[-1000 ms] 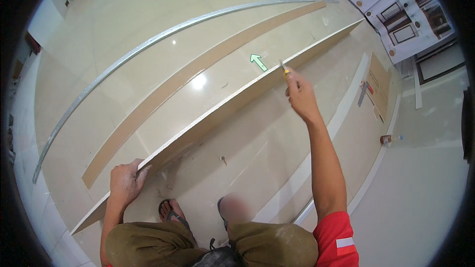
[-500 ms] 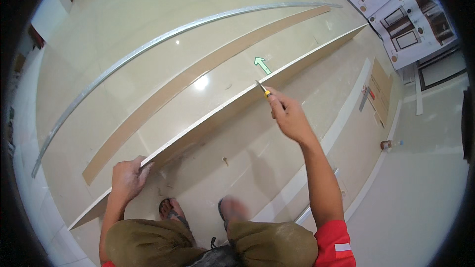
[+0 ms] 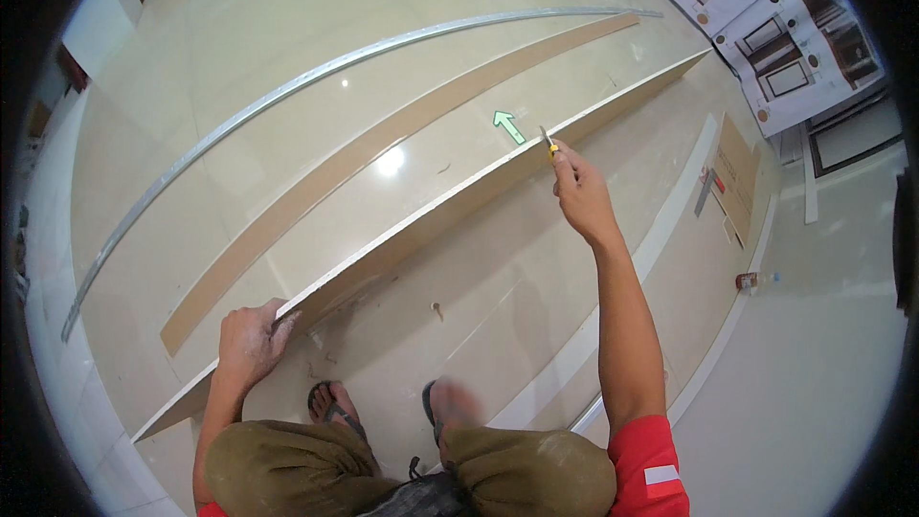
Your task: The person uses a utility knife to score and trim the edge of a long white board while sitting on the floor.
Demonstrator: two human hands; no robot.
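A long, narrow plasterboard strip (image 3: 431, 227) stands on its edge and runs diagonally from lower left to upper right. Toward its near end, my left hand (image 3: 251, 340) is closed over the pale upper edge, with white dust on the skin. My right hand (image 3: 586, 199) grips a yellow and black utility knife (image 3: 552, 148), farther along the strip. Its blade points up and lies at the upper edge; whether it cuts into the board I cannot tell.
Beyond the strip lie a flat brown board strip (image 3: 383, 141) and a long metal channel (image 3: 287, 92). A green arrow marker (image 3: 509, 126) is on the glossy floor. At right are a cardboard piece (image 3: 735, 168), a small bottle (image 3: 756, 280) and printed sheets (image 3: 795, 48).
My right hand has moved with the knife along the strip's upper edge, away toward the upper right. The left hand keeps its hold in nearly the same place.
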